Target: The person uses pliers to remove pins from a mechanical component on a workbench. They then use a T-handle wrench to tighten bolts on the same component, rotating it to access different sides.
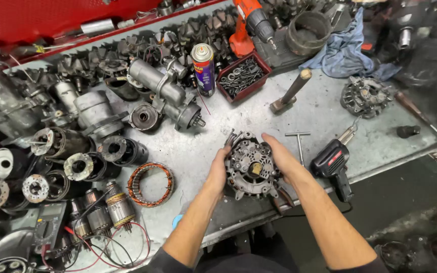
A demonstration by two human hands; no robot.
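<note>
Hands clamp an alternator housing (251,169) at the near edge of our metal workbench (324,108): our left hand (220,169) and right hand (278,154) grip opposite sides. A soldering gun (332,163) lies just right, a copper stator (150,184) left.

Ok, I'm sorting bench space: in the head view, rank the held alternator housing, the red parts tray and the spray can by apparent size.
1. alternator housing, though nearest the camera
2. red parts tray
3. spray can
</note>
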